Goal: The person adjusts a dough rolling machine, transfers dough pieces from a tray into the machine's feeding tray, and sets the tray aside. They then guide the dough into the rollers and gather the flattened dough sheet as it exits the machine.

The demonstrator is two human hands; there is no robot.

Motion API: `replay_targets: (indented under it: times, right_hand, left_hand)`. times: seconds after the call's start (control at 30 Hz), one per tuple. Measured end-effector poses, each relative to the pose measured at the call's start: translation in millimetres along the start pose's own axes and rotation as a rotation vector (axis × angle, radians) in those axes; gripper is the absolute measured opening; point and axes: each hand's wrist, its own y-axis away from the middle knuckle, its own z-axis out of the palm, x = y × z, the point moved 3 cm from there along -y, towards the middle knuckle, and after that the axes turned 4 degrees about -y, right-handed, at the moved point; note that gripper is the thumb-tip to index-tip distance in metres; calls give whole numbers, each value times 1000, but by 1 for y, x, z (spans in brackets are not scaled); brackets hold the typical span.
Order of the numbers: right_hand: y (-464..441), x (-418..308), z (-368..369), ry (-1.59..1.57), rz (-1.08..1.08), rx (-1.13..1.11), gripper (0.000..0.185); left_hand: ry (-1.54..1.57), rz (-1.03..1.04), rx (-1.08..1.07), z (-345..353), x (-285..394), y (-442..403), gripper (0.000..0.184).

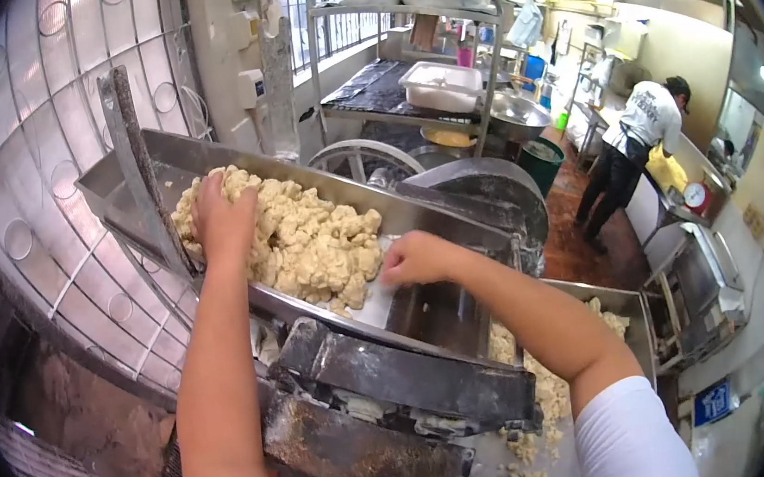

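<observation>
Crumbly pale dough point(317, 241) is heaped in a long metal trough point(128, 172) over a machine. My left hand point(223, 216) rests on the heap's left part, its fingers bent into the dough. At the heap's right edge, my right hand point(414, 258) is curled over the trough; whatever its fingers hold, if anything, is hidden. More dough crumbs point(548, 398) lie in a lower tray to the right, partly behind my right arm.
Dark machine parts point(396, 372) stand in front of the trough. Behind it are a round guard point(479, 191) and a rack with a white tub point(442, 83). A person point(645, 132) bends over a counter at the right, beside a scale point(695, 196).
</observation>
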Motion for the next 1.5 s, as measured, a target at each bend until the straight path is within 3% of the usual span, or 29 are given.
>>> replay_targets:
  times: [0.03,0.07,0.13,0.2,0.3,0.4,0.47,0.53,0.63,0.73,0.97,1.2,1.33,1.5]
  right_hand:
    - [3,-15,11,-248,108,-92,30]
    - [3,-34,20,-176,135,-140,29]
    - [-25,-37,55,35,-118,-123,25]
    - [-28,-49,63,-76,-120,-88,24]
    - [-23,-48,51,-40,-3,-249,25]
    - [-15,-45,27,101,-17,-337,25]
    - [-9,-20,6,-44,81,-277,27]
    - [-5,-2,-25,328,73,-130,26]
    - [14,1,-30,695,372,-199,26]
    - [31,-19,-2,745,394,-270,27]
    - [28,4,31,758,385,-101,24]
    - [32,-5,14,602,346,31,27]
    - [3,-32,-35,347,39,389,21]
    - [-40,-98,-65,96,-181,670,15]
  left_hand:
    - [-3,-3,-13,-2,6,2,63]
    - [-13,-13,-13,0,6,3,62]
    - [-36,-34,0,2,2,0,61]
    - [-40,-9,21,2,1,-2,61]
    - [-15,-9,2,4,-2,0,61]
    - [-3,-16,2,3,-2,-2,61]
    - [-7,-9,12,2,-6,-2,61]
    - [7,1,24,6,-8,-4,61]
    - [15,-10,26,9,-10,-5,60]
    - [8,-4,26,10,-10,-5,60]
    - [30,-24,53,6,-5,-3,57]
    - [-34,18,143,0,-1,1,53]
    - [-46,27,139,1,1,3,56]
    - [-70,41,78,-1,4,3,60]
